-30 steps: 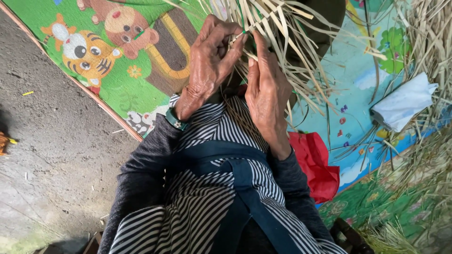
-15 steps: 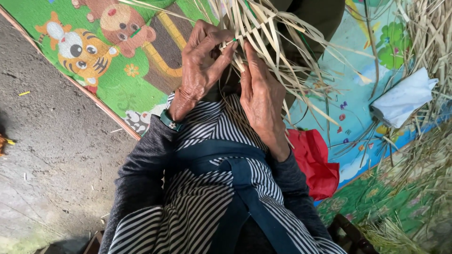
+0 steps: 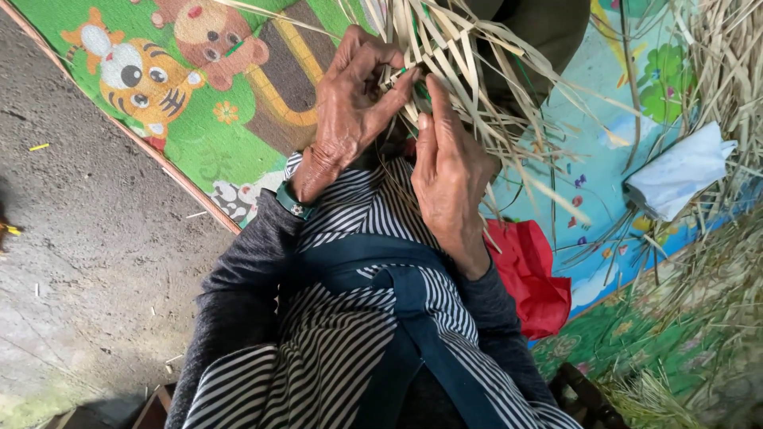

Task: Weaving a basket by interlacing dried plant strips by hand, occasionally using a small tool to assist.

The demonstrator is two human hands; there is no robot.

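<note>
My left hand point(image 3: 350, 103) pinches pale dried leaf strips point(image 3: 453, 56) of a half-woven piece held over my lap; a green strip shows between its fingers. Close beside it, my right hand point(image 3: 449, 171) presses its thumb and fingers against the same bundle of strips from below. Loose ends of the strips fan out to the right and upward. I wear a striped top with a dark blue apron strap point(image 3: 397, 278) and a green wristband point(image 3: 292, 201) on the left wrist.
A colourful play mat with cartoon animals point(image 3: 159, 71) covers the floor ahead; bare concrete point(image 3: 87, 262) lies to the left. A red cloth point(image 3: 528, 274) rests by my right arm, a white folded cloth point(image 3: 675, 175) at right, and heaps of dried strips point(image 3: 715, 79) beyond.
Both hands have shifted slightly upward in view with the weaving, and the fingers have worked along the strips; the left hand's fingertips now pinch nearer the bundle's middle.
</note>
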